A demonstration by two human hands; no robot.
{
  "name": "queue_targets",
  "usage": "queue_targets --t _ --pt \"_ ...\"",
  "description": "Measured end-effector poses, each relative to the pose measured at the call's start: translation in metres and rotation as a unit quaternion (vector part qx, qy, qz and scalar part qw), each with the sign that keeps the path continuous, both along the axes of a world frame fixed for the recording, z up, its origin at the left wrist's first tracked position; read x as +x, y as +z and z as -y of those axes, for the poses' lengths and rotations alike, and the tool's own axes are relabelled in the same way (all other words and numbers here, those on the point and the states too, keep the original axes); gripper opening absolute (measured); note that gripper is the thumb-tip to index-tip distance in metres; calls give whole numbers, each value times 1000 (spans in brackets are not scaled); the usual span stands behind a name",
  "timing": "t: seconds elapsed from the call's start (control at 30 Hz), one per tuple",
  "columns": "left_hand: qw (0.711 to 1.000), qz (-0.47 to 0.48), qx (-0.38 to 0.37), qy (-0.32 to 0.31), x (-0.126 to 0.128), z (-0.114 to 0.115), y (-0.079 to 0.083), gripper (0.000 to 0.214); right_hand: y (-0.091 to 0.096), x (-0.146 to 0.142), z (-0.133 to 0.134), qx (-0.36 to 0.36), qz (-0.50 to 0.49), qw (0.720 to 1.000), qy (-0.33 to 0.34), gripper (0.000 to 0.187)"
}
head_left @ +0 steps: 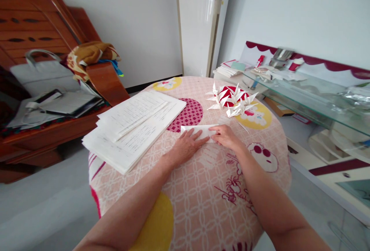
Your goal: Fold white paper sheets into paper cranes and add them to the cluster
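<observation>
A folded sheet of white paper (pixel 199 128) lies flat on the patterned tablecloth (pixel 185 189) in front of me. My left hand (pixel 187 146) rests on its left part, fingers stretched out and pressing it down. At its right end is my right hand (pixel 224 136), fingers drawn together and index finger on the paper; whether the fingertips pinch an edge or only press is hard to see. Beyond my right hand stands a group of folded white paper cranes (pixel 231 100). To the left of my left hand lies a stack of written paper sheets (pixel 135 122).
A thin white strip (pixel 243 128) lies right of my right hand. Along the right wall, a glass shelf (pixel 306 97) carries a red-and-white cup (pixel 296 64) and clutter. A wooden bench (pixel 52 135) with a grey bag (pixel 43 72) stands left. An air conditioner (pixel 196 27) is behind.
</observation>
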State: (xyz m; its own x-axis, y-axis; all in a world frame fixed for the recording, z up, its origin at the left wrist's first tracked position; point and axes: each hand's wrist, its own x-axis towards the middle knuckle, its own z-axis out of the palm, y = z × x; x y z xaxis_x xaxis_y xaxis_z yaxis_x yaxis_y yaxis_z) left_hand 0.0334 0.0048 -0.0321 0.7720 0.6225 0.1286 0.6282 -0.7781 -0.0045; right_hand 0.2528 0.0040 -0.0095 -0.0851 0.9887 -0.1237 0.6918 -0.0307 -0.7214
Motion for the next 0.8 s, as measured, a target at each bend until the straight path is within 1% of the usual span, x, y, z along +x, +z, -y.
queue_targets --t 0.1,0.23,0.4,0.47,0.6,0.8 --pt "999 -6 -30 -23 -1 1 7 42 -2 -3 -2 8 54 999 -1 51" --pt "997 7 -71 -38 -7 -3 15 38 1 -3 -2 17 78 997 1 50" --pt "991 32 -101 -77 -28 -13 20 33 1 -3 -2 15 78 997 -1 47" --pt "989 36 -119 -81 -38 -17 23 30 0 -3 -2 15 76 997 -3 47" --pt "985 49 -161 -41 -52 -22 27 27 -2 -2 -2 18 70 997 -2 46" --pt "978 46 -203 9 -63 -20 36 25 -4 -1 -4 21 60 998 -1 45"
